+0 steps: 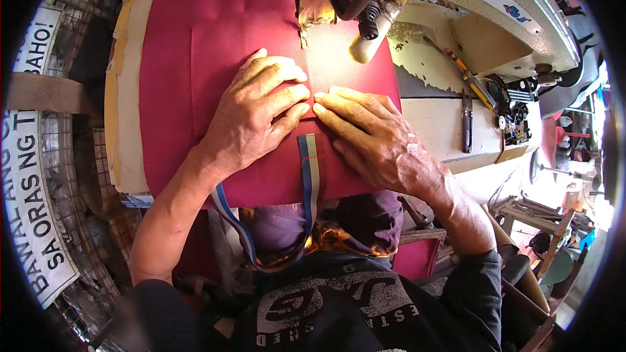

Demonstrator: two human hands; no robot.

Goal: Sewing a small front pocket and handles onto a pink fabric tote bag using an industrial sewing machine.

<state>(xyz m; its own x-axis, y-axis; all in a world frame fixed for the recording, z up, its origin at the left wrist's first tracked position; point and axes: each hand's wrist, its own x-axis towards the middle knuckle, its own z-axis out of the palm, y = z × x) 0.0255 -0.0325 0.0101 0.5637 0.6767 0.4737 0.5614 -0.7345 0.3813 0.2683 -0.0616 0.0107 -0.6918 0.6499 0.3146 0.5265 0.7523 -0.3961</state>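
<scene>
A large dark-red sheet of smooth material (241, 13) lies over the work surface, under the head of a sewing machine (318, 6). My left hand (261, 101) rests on it with bent, parted fingers, pressing it down. From the right, my right hand (375, 127) lies palm down on the sheet, its fingers reaching toward the left hand's. The fingertips almost meet at a short seam or fold line just in front of the machine's foot. A striped strap (312, 169) lies on the sheet between my wrists and loops down over my lap.
A lit white lamp (372, 38) shines beside the needle area. On the machine bed lie an orange-and-black screwdriver (479, 88), a dark slim tool (467, 122) and small metal parts (515, 120). Wire mesh and signs (42, 208) stand at left; a wooden frame (538, 221) stands at right.
</scene>
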